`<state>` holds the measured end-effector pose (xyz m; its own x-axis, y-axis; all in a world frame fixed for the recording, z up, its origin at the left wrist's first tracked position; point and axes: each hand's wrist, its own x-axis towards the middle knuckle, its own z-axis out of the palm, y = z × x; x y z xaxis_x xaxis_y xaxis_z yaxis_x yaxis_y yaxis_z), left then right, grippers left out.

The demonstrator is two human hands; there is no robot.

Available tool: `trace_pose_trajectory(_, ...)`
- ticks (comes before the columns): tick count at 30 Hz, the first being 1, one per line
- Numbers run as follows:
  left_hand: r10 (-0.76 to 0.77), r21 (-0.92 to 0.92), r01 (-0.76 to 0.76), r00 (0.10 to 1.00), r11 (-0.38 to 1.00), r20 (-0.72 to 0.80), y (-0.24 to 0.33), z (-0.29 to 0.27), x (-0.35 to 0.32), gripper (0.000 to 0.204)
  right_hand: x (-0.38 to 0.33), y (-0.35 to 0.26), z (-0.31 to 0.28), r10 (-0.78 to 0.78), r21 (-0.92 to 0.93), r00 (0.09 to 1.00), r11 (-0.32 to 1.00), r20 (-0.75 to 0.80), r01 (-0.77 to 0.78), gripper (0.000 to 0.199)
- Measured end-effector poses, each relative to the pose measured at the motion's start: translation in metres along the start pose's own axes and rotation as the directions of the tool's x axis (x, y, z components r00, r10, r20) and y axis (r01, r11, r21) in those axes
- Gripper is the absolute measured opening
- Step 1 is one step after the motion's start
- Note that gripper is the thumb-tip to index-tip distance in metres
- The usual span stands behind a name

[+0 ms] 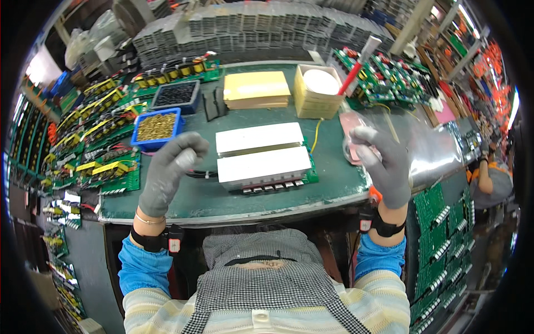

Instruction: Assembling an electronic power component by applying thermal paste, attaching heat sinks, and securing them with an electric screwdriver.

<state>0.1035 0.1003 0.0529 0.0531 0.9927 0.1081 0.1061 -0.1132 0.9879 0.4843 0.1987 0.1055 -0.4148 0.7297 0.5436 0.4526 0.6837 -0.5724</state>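
A circuit board [312, 173] with two white heatsink-like blocks [261, 161] on top lies on the green bench in front of me. My left hand [171, 173], in a grey glove, hovers to the left of it. Its fingers are curled with the thumb against them, and nothing shows in them. Black leads [201, 174] run from the board's left side toward that hand. My right hand [387, 167], also gloved, is raised to the right of the board. Thumb and index finger stand apart with nothing between them, close to a pink item in clear plastic [350, 123].
Behind the board stand a blue bin of brass-coloured parts [177, 123], a bin of black parts [194, 106], a yellow stack [256, 88] and a box with a white roll [311, 106]. Circuit boards [111, 125] crowd the left; more [431, 222] stand at right. A person [492, 183] is at far right.
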Motion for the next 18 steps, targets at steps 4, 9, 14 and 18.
trace_pose_trajectory(4, -0.008, -0.247, -0.053, 0.971, 0.968, -0.239, -0.024, 0.01, 0.02, 0.045, -0.023, 0.031, -0.012, 0.161, -0.09, 0.987, 0.983, 0.02, -0.158, 0.022)
trace_pose_trajectory(9, 0.058, -0.116, -0.09, 0.965, 0.989, -0.256, -0.05, 0.013, -0.002, 0.067, -0.035, 0.055, -0.044, 0.361, -0.302, 0.919, 0.904, 0.159, -0.303, 0.02)
trace_pose_trajectory(14, 0.028, 0.154, -0.019, 0.998, 0.988, -0.058, -0.043, 0.013, -0.002, 0.098, -0.042, 0.081, -0.029, 0.214, -0.396, 0.93, 0.914, 0.298, -0.083, 0.027)
trace_pose_trajectory(18, -0.019, 0.249, 0.016, 1.0, 0.968, 0.007, -0.035, 0.014, 0.0, 0.109, -0.023, 0.098, -0.017, 0.203, -0.52, 0.871, 0.852, 0.447, 0.068, 0.029)
